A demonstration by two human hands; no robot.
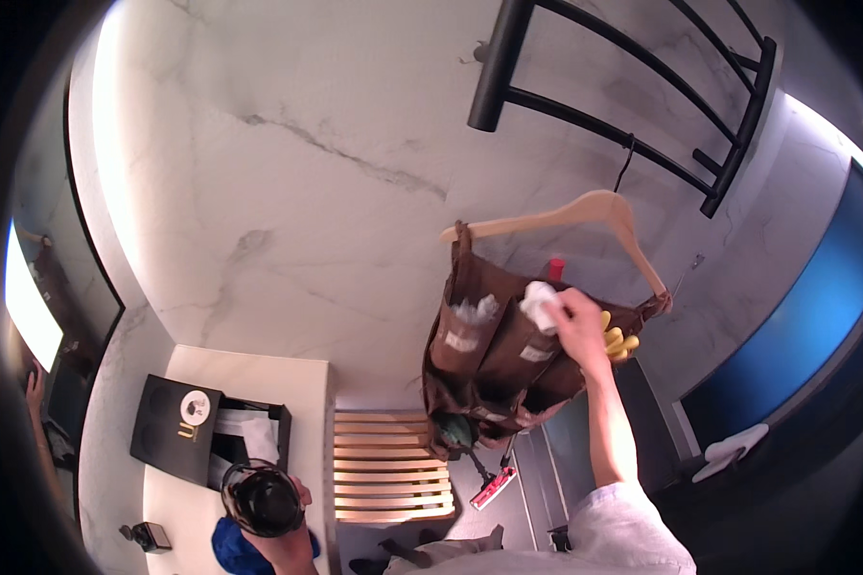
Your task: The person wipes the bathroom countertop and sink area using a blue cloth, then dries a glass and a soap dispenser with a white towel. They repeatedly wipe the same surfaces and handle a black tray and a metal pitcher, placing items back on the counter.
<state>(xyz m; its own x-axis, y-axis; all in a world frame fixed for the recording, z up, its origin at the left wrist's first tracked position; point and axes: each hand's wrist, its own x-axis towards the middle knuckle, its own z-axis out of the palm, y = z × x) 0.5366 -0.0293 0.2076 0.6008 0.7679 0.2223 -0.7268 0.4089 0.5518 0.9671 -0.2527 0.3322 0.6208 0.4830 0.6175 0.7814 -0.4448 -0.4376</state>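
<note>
A dark, glossy round cup point(262, 500), seen from above, is gripped in my left hand point(292, 548) over the counter at the lower left. Beneath that hand lies a blue cloth point(230, 548). My right hand point(580, 331) reaches up and pinches a crumpled white cloth point(541, 305) at the top of a pocket in a brown hanging organizer point(489, 359). Beside the right hand, yellow rubber gloves point(621, 340) stick out of another pocket. A clear crumpled plastic bag point(476, 310) fills the left pocket, and a red cap point(556, 269) shows behind the white cloth.
The organizer hangs by a wooden hanger point(585, 213) from a black wall rack point(633, 134). On the counter point(302, 374) stand a black box point(177, 431) with white packets inside and a small dark bottle point(147, 538). Below are a slatted bench point(388, 470) and a red-headed floor tool point(494, 489).
</note>
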